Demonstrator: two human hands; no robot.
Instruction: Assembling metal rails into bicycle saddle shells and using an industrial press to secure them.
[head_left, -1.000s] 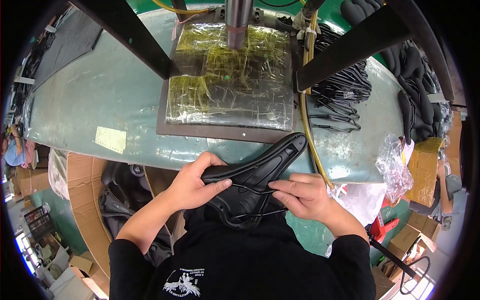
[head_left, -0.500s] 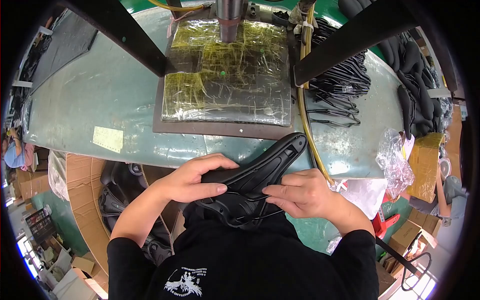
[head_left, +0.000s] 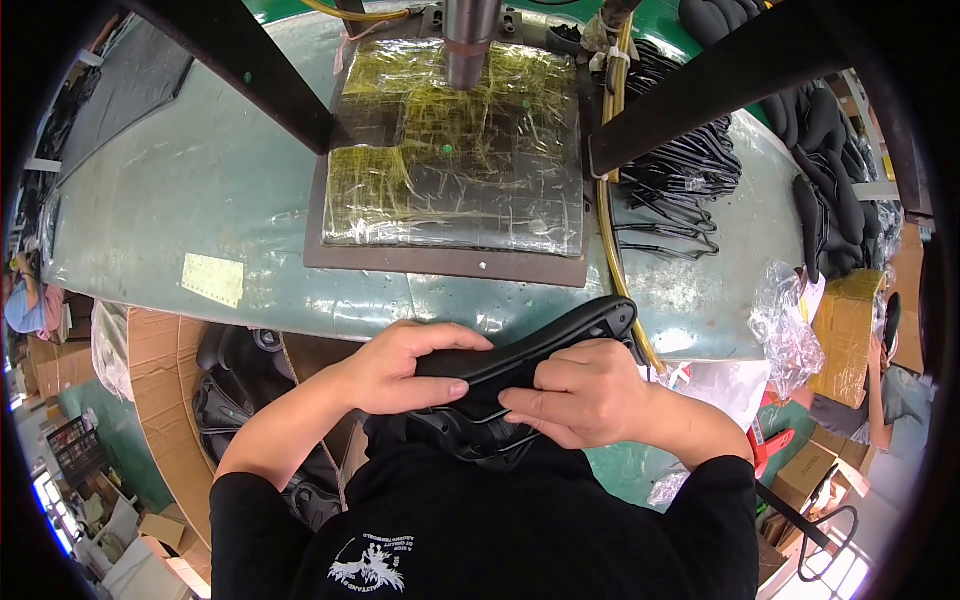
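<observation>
Bike seat (head_left: pixel 512 366), black and shiny, is between my two hands, held above my lap at the near edge of the desk (head_left: pixel 130 215). Its thin nose points up and to the right, close to the yellow hose (head_left: pixel 612 225). I can't tell if the nose touches the desk.

The seat has just rolled over a bit. A moment ago its belly faced me, and I could see lots of it. Now it has tipped, so more of the smooth side shows and less of the belly. The nose has slid a little to the right and down too.

My left hand (head_left: pixel 395 368) is clamped on the wide part, with the thumb on the near side and the other fingers over the far side. It has hardly moved, so I think it is the one keeping the seat steady.

My right hand (head_left: pixel 600 395) has come in closer across the belly. Its fingers are curled, with the tips close together. Before, they were pinching a bent wire bar. Now the hand covers that spot, so I can't tell if they still pinch it. To me, this looks like pushing or feeling at the bar, and the tilt may give my hand a better angle.
</observation>
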